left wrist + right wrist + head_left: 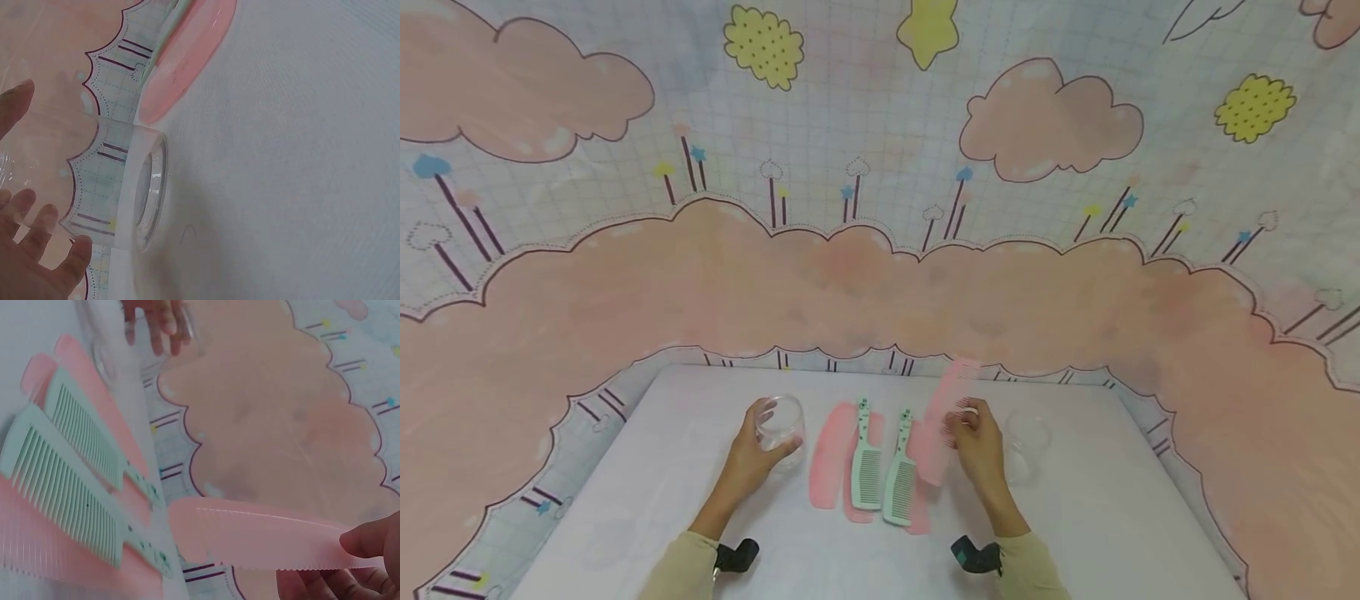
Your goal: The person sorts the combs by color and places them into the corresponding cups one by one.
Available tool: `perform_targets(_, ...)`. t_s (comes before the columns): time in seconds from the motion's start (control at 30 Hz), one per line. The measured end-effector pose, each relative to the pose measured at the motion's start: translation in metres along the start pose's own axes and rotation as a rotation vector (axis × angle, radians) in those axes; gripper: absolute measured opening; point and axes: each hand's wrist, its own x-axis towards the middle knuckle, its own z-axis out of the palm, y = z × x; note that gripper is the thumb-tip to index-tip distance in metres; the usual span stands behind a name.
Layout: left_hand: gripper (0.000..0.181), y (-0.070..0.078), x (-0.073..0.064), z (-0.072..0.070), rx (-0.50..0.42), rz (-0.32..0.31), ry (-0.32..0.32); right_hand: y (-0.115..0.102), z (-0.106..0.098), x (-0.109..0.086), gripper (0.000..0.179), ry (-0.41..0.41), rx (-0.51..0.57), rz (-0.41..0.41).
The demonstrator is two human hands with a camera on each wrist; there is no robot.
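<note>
The left hand (pixel 751 454) grasps a clear cup (pixel 786 422) and the right hand (pixel 981 447) pinches a pink comb (pixel 937 435) raised near two mint-green combs (pixel 867 482), seemingly mid-carry, the next move likely needing steady fingertips.

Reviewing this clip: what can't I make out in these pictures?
Head: part of the pink piece beneath the left green comb, hidden by that comb.
Head: the clear object beside the right hand; too faint and see-through to identify.
Left wrist: one end of the clear cup, cut off by the left edge.
Right wrist: the gripped end of the raised pink comb, covered by the right hand.
</note>
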Motion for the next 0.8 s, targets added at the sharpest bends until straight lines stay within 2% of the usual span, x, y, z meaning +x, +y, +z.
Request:
perform_targets(0.37,0.087,-0.001,-0.002,0.0,-0.011,0.004,0.01,-0.013,0.011,-0.007,0.023,-0.035,0.027,-0.023)
perform_targets(0.57,0.089,-0.003,-0.002,0.0,0.0,-0.004,0.005,-0.022,0.021,-0.013,0.022,-0.071,0.088,-0.065)
perform_targets(0.8,0.089,-0.001,-0.001,0.001,-0.002,0.004,0.001,-0.035,0.033,-0.016,0.021,-0.096,0.127,-0.068)
